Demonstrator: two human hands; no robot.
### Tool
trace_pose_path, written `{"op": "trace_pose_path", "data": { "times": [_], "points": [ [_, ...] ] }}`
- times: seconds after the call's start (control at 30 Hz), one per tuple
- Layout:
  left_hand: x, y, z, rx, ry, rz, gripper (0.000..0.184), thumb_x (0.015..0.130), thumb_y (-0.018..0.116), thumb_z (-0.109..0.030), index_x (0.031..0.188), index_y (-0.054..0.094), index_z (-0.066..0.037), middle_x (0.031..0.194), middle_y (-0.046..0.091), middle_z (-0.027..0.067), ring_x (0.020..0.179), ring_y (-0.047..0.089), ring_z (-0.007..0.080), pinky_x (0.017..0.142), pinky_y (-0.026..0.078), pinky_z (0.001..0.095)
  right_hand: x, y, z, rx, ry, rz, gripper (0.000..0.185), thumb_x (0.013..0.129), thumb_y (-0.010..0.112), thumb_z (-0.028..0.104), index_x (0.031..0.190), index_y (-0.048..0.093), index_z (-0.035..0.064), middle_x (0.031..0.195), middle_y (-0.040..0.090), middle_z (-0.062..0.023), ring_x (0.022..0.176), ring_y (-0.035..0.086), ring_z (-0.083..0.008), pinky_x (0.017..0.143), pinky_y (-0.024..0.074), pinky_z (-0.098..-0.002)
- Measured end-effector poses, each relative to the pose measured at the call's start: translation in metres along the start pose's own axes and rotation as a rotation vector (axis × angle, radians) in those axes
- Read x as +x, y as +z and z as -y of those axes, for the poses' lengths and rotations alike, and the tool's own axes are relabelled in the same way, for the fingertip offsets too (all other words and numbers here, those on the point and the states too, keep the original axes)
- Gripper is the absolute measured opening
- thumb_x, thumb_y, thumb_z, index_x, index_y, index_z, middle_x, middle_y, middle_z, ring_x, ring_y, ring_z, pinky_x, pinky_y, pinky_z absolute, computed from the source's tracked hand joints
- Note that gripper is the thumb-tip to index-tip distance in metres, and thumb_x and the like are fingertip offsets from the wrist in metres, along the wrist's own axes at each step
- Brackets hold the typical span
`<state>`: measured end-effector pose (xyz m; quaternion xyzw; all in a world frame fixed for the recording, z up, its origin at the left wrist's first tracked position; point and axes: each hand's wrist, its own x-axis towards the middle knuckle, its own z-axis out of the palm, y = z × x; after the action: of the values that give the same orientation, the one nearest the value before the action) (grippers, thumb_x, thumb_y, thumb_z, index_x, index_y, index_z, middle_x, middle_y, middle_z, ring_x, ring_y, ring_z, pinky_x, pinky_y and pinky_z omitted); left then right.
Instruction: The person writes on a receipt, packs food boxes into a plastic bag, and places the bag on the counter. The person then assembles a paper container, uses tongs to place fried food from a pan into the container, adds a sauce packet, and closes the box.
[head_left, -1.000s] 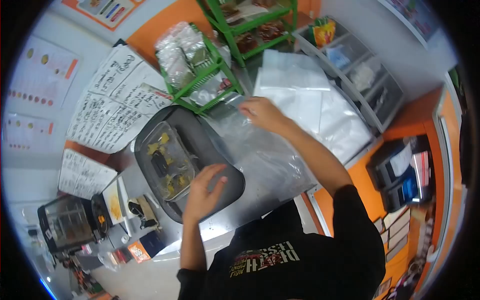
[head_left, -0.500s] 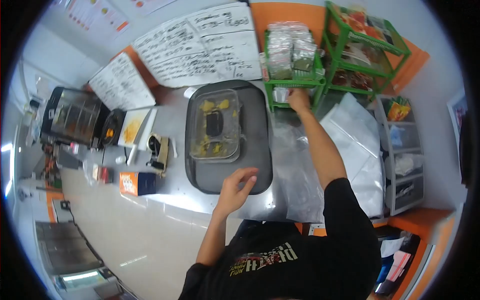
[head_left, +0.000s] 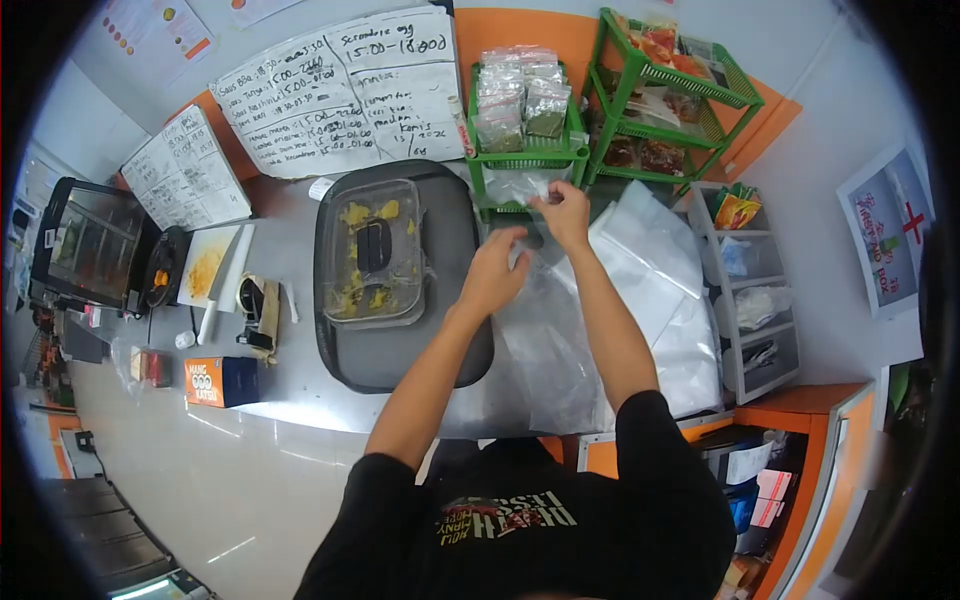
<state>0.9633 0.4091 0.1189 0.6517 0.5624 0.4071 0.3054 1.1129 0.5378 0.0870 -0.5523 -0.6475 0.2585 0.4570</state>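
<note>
My right hand (head_left: 566,217) is at the lower shelf of the small green rack (head_left: 528,158), its thumb and fingertips pinched on a thin clear plastic bag (head_left: 533,212). Just left of it, my left hand (head_left: 494,270) is raised over the steel counter with fingers apart, holding nothing. More clear plastic (head_left: 508,187) lies in that lower shelf. Small filled packets (head_left: 520,98) stand in the shelf above. Left of my hands, a lidded clear container (head_left: 374,255) with yellow pieces rests on a dark grey tray (head_left: 440,350).
Large clear plastic sheets (head_left: 655,290) cover the counter's right part, beside a grey drawer unit (head_left: 745,290). A taller green rack (head_left: 655,110) stands behind. On the left are a knife (head_left: 207,322), a cutting board (head_left: 207,262), a tape dispenser (head_left: 258,305) and an orange box (head_left: 220,382).
My right hand has drawn back slightly from the lower shelf, with clear plastic now at its fingertips. My left hand has moved from over the tray toward the right hand. The view has shifted.
</note>
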Motion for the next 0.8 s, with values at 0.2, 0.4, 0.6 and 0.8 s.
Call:
{"op": "trace_pose_path", "data": {
  "times": [0.2,0.4,0.6,0.8],
  "points": [
    [0.084,0.044,0.027,0.584,0.062,0.056,0.063,0.092,0.061,-0.023,0.149,0.039,-0.01,0.153,0.042,0.0162,0.144,0.036,0.0393,0.114,0.031,0.0586,-0.005,-0.013,-0.013,0.203,0.011,0.006,0.024,0.091,0.07,0.02,0.085,0.066,-0.0029,0.072,0.063,-0.0125,0.067,0.057,-0.0188,0.065,0.0463,-0.0327],
    [0.125,0.057,0.053,0.783,-0.121,0.269,0.06,0.097,0.052,-0.038,0.15,0.044,-0.012,0.161,0.035,0.0142,0.148,0.03,0.0397,0.119,0.021,0.0597,-0.024,-0.063,0.008,0.839,0.216,-0.149,0.019,0.101,0.061,0.019,0.104,0.067,0.0013,0.098,0.071,-0.0061,0.086,0.066,-0.0176,0.08,0.0518,-0.0316],
    [0.054,0.013,-0.02,-0.402,-0.164,0.085,0.057,0.101,0.054,-0.042,0.148,0.047,-0.01,0.147,0.052,0.0122,0.134,0.051,0.0292,0.109,0.042,0.0478,-0.084,-0.124,0.102,1.18,0.241,-0.002,0.018,0.102,0.059,0.018,0.114,0.058,0.0042,0.107,0.069,-0.0107,0.1,0.069,-0.0242,0.089,0.0575,-0.0414],
    [-0.133,-0.097,-0.04,-1.347,-0.057,0.157,0.057,0.1,0.061,-0.015,0.152,0.036,-0.01,0.133,0.058,0.0078,0.111,0.063,0.0193,0.082,0.057,0.0328,-0.181,-0.032,0.178,0.462,-0.047,0.186,0.015,0.095,0.063,0.004,0.109,0.061,0.0015,0.096,0.067,-0.0114,0.086,0.067,-0.0193,0.081,0.0542,-0.033]
  ]
}}
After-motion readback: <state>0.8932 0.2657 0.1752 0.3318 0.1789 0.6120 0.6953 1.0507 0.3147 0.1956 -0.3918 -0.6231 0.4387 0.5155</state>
